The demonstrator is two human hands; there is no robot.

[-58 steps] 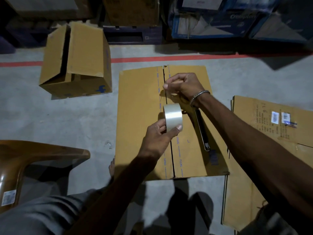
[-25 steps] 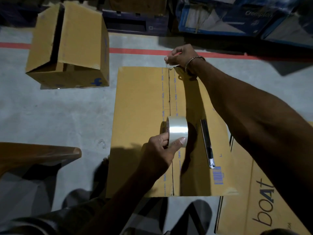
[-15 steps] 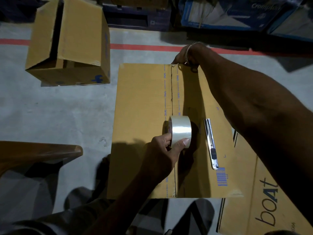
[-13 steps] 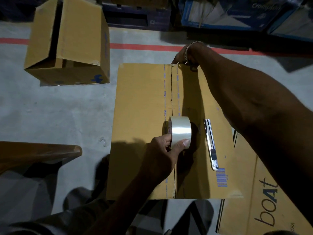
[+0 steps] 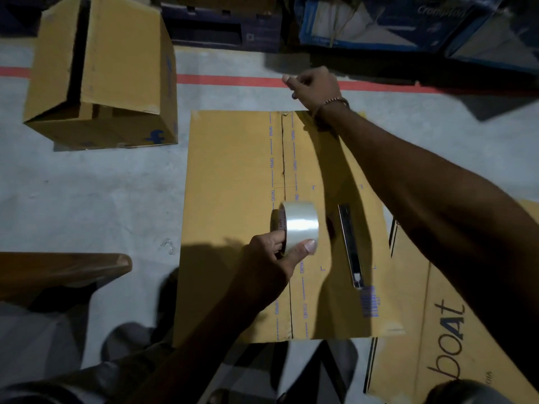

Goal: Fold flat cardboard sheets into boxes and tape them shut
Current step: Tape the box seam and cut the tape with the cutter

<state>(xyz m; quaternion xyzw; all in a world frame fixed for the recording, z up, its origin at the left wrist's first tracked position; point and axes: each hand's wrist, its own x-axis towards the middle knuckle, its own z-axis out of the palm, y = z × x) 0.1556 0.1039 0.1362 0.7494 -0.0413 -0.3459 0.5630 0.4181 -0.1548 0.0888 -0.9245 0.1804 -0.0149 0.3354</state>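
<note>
A brown cardboard box (image 5: 233,199) stands on the floor with its top flaps closed, the seam running away from me. My left hand (image 5: 268,263) grips a roll of clear tape (image 5: 302,225) upright over the seam near the middle. My right hand (image 5: 316,88) hovers just past the box's far edge with its fingers curled and thumb against the fingertips; no tape shows between them. A utility knife (image 5: 350,246) lies on the right flap beside the roll.
An open assembled box (image 5: 116,68) lies on its side at the far left. Flat "boAt" cardboard sheets (image 5: 437,330) lie to the right. A brown chair (image 5: 58,272) sits at my left. Blue cartons (image 5: 379,21) line the back behind a red floor line (image 5: 227,80).
My right hand carried the tape end from mid-box to the far edge, pressed down over it, and has now lifted slightly. My left hand kept the roll over the seam.
</note>
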